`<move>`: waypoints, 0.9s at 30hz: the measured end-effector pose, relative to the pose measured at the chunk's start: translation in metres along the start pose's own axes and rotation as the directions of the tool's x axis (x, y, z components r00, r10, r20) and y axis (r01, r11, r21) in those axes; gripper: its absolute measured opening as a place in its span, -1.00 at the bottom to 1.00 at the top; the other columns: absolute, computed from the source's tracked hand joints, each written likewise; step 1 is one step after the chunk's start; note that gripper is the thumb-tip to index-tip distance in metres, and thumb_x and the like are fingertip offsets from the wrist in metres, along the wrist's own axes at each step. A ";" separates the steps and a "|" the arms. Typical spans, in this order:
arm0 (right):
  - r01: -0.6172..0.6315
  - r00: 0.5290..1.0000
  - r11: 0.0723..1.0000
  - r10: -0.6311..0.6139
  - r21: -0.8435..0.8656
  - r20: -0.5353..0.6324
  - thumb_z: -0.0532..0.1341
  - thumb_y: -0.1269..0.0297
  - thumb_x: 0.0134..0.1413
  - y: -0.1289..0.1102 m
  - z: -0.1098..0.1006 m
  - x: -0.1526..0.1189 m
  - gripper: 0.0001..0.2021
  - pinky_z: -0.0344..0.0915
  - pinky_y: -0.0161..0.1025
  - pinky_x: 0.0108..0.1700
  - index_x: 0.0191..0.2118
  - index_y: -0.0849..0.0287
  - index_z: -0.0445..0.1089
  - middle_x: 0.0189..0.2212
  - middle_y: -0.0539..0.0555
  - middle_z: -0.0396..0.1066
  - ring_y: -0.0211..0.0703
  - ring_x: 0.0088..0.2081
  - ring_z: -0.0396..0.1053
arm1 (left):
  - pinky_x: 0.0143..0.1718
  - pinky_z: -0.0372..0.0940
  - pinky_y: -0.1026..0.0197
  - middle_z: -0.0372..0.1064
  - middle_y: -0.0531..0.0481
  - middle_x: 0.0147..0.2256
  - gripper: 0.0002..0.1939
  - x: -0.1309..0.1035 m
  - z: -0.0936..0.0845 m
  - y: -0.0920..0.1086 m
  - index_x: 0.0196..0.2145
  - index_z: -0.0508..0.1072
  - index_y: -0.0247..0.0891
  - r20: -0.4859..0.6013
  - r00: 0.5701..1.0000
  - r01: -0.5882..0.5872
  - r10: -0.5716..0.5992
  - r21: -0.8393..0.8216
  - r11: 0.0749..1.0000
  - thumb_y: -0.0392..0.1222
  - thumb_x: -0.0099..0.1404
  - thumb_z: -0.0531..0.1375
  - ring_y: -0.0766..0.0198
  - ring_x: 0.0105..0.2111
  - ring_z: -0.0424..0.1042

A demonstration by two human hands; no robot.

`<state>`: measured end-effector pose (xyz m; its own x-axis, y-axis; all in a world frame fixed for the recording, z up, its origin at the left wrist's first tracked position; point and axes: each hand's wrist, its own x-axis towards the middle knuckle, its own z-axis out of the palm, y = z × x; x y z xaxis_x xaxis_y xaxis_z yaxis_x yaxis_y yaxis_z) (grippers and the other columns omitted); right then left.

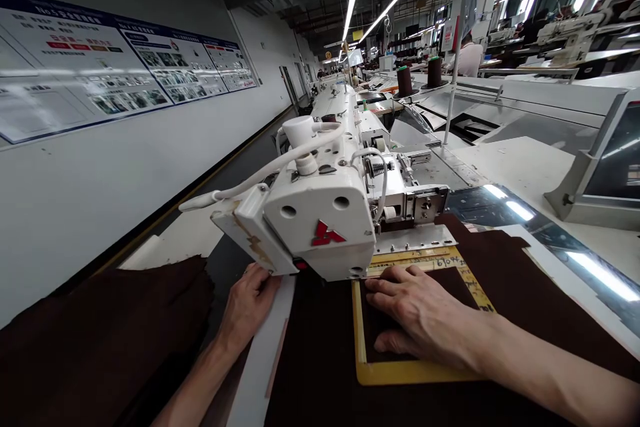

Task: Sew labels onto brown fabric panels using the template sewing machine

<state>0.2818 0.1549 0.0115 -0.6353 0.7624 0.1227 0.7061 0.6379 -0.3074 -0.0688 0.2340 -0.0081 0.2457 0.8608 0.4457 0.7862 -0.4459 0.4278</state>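
Dark brown fabric (320,360) lies at the lower centre of the frame, under the right hand (417,313), whose grip is loosely spread, palm down, inside the border of a yellow template (410,373) and clasping nothing visible. The left hand (250,303), lower left of centre, bends its fingers beside the lower edge of the white sewing machine head (323,203); what that grip holds, I cannot tell. More brown cloth (110,333) lies at lower left, thread cones (434,72) stand upper right, and posters (190,67) show upper left.

Left hand (250,303) bare; right hand (425,317) bare too; both forearms (540,357) uncovered.
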 end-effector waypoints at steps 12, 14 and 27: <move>0.038 0.999 0.999 -0.039 -0.020 -0.012 0.26 -0.02 0.30 -0.001 0.005 -0.001 -0.54 0.27 0.09 0.11 0.17 0.14 0.43 0.25 0.16 0.33 0.19 0.15 0.28 | -0.19 0.42 0.23 0.54 -0.07 -0.25 -0.78 -0.020 0.000 0.046 -0.09 0.57 -0.21 0.111 0.970 -0.208 0.216 -0.080 0.975 -0.18 0.48 0.13 0.19 -0.23 0.54; 0.028 0.999 0.999 -0.029 -0.042 -0.021 0.27 0.03 0.30 -0.003 0.006 -0.004 -0.55 0.23 0.13 0.17 0.18 0.16 0.43 0.26 0.19 0.31 0.21 0.20 0.25 | -0.13 0.40 0.17 0.52 -0.06 -0.28 -0.80 -0.026 0.003 0.069 -0.06 0.53 -0.22 0.177 0.933 -0.295 0.312 -0.118 0.948 -0.28 0.48 0.13 0.20 -0.25 0.50; -0.044 0.998 0.998 0.042 -0.034 -0.046 0.23 0.10 0.34 -0.002 0.017 -0.034 -0.58 0.23 0.21 0.23 0.23 0.10 0.40 0.28 0.16 0.31 0.23 0.25 0.25 | 0.15 0.37 -0.19 0.40 -0.20 0.21 -0.58 -0.027 0.047 0.138 0.17 0.43 -0.30 0.393 0.844 -0.424 0.365 0.071 0.903 -0.09 0.42 0.23 -0.10 0.18 0.37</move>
<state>0.2964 0.1259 -0.0082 -0.5899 0.7929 0.1529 0.7436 0.6072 -0.2800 0.0602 0.1607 0.0021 0.7174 0.6601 0.2229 0.6462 -0.7500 0.1412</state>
